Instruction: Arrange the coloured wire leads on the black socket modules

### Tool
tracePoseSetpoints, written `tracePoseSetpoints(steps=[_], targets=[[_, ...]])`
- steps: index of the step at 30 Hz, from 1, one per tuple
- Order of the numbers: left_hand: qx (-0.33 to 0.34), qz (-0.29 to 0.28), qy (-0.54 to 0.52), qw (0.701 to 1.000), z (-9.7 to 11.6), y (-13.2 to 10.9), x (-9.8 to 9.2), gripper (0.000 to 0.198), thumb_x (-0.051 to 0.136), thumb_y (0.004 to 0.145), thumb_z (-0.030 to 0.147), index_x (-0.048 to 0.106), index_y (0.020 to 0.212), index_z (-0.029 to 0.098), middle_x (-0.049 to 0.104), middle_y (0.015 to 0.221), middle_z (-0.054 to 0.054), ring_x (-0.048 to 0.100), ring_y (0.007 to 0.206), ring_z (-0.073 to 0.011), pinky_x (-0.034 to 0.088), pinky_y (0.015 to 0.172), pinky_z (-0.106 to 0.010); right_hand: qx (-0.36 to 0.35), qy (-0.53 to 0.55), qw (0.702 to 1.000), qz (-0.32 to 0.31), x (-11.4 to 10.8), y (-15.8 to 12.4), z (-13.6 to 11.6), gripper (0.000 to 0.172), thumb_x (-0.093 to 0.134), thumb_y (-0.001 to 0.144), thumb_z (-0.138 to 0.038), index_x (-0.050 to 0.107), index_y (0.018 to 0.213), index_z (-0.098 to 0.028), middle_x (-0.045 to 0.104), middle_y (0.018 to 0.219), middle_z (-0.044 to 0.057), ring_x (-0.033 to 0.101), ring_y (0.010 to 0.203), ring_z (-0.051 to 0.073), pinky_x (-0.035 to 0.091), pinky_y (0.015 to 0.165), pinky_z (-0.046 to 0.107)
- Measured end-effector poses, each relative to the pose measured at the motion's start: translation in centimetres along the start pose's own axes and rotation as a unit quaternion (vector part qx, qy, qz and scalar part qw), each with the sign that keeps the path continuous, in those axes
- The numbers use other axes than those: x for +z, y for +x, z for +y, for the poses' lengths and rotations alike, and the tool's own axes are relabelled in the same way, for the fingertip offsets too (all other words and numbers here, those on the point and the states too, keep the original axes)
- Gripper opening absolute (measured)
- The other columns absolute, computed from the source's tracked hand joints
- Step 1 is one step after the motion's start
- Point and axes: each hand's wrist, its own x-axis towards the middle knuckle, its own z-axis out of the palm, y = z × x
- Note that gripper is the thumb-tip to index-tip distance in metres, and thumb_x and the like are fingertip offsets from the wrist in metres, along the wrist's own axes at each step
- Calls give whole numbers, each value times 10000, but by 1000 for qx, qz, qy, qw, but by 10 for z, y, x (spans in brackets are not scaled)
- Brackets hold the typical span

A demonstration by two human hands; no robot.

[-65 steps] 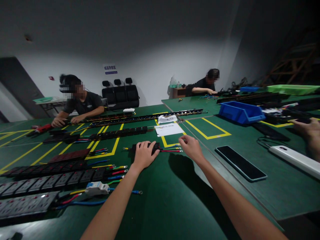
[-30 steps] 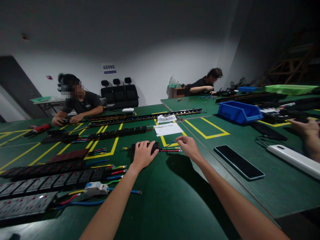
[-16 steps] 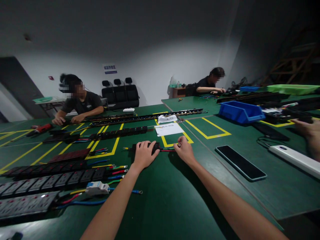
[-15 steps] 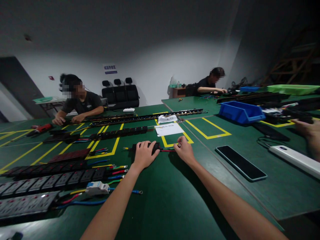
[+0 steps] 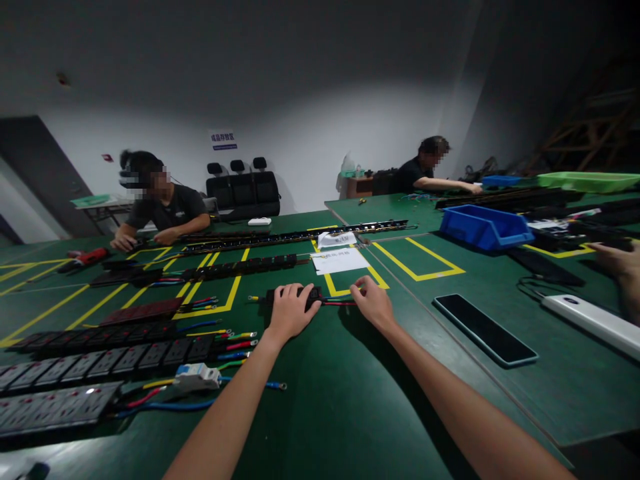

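My left hand (image 5: 293, 312) lies over a small black socket block (image 5: 314, 293), its fingers curled over the far side and its thumb along the near right edge. A short yellow wire with a metal lug (image 5: 253, 298) sticks out on the block's left. From its right end run red and green wires (image 5: 337, 301) toward my right hand (image 5: 373, 301). The right fingers are pinched on the far ends of these wires, and the ends themselves are mostly hidden by the fingers. Just beyond both hands a white paper sheet (image 5: 340, 261) with printing lies on the green table (image 5: 320, 413).
Several power strips (image 5: 55, 408) with lugged wires lie left, beside a white breaker (image 5: 197, 377). A phone (image 5: 484, 329), a white power bank (image 5: 590, 323) and a blue bin (image 5: 485, 227) are right. Two people work across the table; another person's hand (image 5: 620, 267) shows at the right edge.
My hands keep nearly the same place and hold on the block and wires; the right fingers have shifted slightly. The far-right co-worker's arm has reached further right.
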Motion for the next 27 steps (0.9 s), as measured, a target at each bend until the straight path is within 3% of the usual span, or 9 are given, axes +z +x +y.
tracePoseSetpoints(steps=[10, 13, 19, 27], targets=[[-2, -1, -3, 1000, 0, 0, 0, 537, 365, 994, 582, 565, 1369, 253, 633, 1237, -113, 538, 1176, -292, 347, 1045, -506, 54, -70, 995, 35, -16, 3, 1, 266, 483, 937, -419, 671, 996, -241, 703, 817, 25, 624, 751, 186, 295, 589, 263], [-2, 0, -3, 1000, 0, 0, 0, 531, 371, 992, 580, 569, 1365, 256, 633, 1235, -112, 537, 1174, -291, 348, 1043, -498, 29, -96, 994, 36, -18, 2, 0, 281, 476, 941, -410, 697, 995, -245, 698, 816, 26, 621, 752, 182, 312, 594, 258], [-5, -5, -9, 1000, 1, 0, -1, 547, 353, 994, 590, 558, 1379, 261, 631, 1242, -109, 535, 1177, -287, 343, 1051, -500, -58, -182, 982, 7, -18, -3, -2, 371, 440, 974, -414, 753, 864, -246, 688, 1007, 55, 615, 891, 169, 365, 628, 242], [-7, -15, -9, 1000, 2, 1, -4, 553, 348, 995, 587, 555, 1386, 254, 629, 1254, -112, 537, 1183, -296, 348, 1058, -518, -89, -221, 971, -27, -21, -6, -5, 322, 479, 964, -368, 736, 824, -234, 696, 981, 66, 581, 964, 206, 409, 700, 256]])
